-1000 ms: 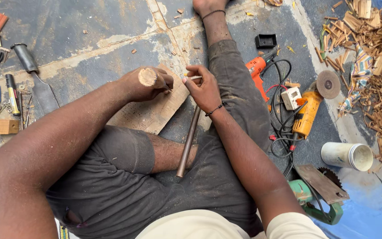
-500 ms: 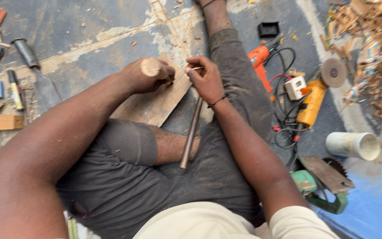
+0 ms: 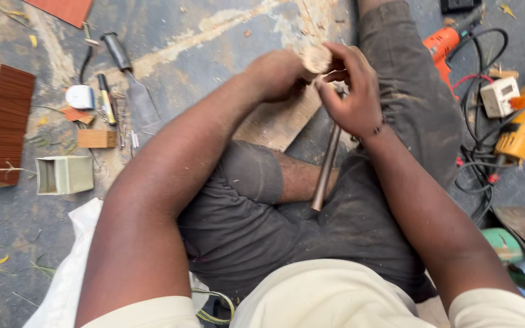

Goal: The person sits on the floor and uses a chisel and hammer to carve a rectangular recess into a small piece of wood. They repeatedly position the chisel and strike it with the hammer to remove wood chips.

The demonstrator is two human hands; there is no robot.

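— So, where is the wooden dowel (image 3: 317, 59)?

— Upper middle of the frame, end-on to the camera. The left hand (image 3: 277, 74) is clenched around it, and the right hand (image 3: 349, 91) has its fingertips curled against the round end face.

— Anything under the hands?

— A flat wooden board (image 3: 277, 124) on the floor, and a metal rod (image 3: 325, 168) lying across the lap, just below the right hand.

— And around them?

— A chisel (image 3: 130, 79) at upper left, a small green box (image 3: 65, 175) at left — and an orange drill (image 3: 443, 41) at upper right amid tangled cables.
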